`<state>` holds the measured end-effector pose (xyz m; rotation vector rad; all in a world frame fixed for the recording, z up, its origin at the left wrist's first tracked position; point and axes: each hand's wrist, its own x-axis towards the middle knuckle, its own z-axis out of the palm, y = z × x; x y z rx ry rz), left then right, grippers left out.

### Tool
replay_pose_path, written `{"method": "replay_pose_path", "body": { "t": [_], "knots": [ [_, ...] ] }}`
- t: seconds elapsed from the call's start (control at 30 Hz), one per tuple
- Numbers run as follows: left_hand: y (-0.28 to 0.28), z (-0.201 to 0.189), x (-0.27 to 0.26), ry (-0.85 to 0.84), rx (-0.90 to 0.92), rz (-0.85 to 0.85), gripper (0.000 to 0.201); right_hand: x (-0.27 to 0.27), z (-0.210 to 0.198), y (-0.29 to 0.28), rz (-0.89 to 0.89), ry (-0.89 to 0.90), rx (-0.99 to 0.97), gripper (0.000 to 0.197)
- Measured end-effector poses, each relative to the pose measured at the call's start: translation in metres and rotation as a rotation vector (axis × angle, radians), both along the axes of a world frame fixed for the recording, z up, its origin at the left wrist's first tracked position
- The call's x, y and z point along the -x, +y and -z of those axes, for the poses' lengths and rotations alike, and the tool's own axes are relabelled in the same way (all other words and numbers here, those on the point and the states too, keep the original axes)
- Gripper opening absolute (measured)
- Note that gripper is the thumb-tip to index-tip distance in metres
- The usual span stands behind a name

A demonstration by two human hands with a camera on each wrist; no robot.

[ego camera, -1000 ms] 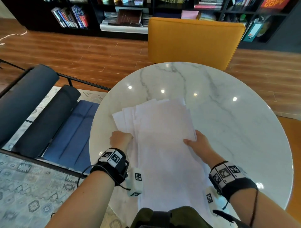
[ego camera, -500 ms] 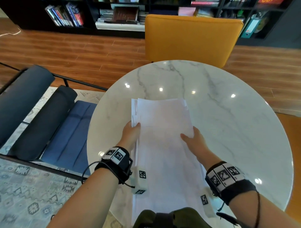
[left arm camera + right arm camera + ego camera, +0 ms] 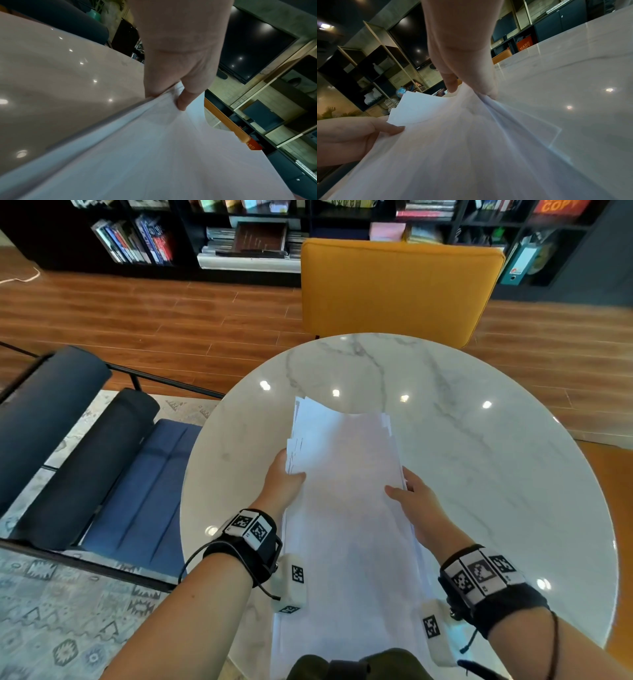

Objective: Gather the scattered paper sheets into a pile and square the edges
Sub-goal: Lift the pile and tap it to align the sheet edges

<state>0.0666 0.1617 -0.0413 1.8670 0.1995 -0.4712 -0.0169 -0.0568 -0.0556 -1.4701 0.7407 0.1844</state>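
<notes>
A stack of paper sheets (image 3: 346,508) was held between two hands over a round marble table (image 3: 479,474), its far end curling upward and its edges uneven. The left hand (image 3: 282,484) pinched the stack's left edge, thumb on top, its grip clamped on the paper. The right hand (image 3: 416,508) clamped the right edge likewise. A yellow chair (image 3: 397,289) stood beyond the hands.
</notes>
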Motion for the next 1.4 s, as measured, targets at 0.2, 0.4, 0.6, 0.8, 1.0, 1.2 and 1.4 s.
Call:
{"method": "replay_pose_path", "body": {
  "t": [0.2, 0.4, 0.6, 0.8, 1.0, 1.2, 1.4],
  "knots": [
    [-0.003, -0.01, -0.001, -0.026, 0.091, -0.068, 0.05, 0.002, 0.005, -0.008, 0.069, -0.033, -0.013, 0.058],
    [-0.012, -0.028, -0.006, -0.062, 0.187, -0.09, 0.04, -0.004, 0.008, -0.02, 0.183, -0.073, -0.068, 0.081],
    [-0.031, -0.059, -0.015, -0.151, 0.258, -0.04, 0.038, -0.018, -0.019, -0.043, 0.201, -0.181, -0.077, 0.074],
    [-0.049, -0.092, -0.026, -0.319, 0.292, -0.086, 0.039, -0.034, -0.078, -0.065, 0.127, -0.324, -0.084, 0.025],
    [-0.072, -0.133, -0.031, -0.53, 0.35, -0.193, 0.035, -0.047, -0.129, -0.058, 0.209, -0.543, -0.003, 0.019],
    [-0.085, -0.155, -0.02, -0.691, 0.371, -0.213, 0.043, -0.038, -0.147, -0.046, 0.289, -0.66, -0.053, 0.019],
    [-0.087, -0.152, -0.004, -0.753, 0.401, -0.231, 0.039, -0.023, -0.148, -0.041, 0.322, -0.696, -0.047, 0.019]
  ]
}}
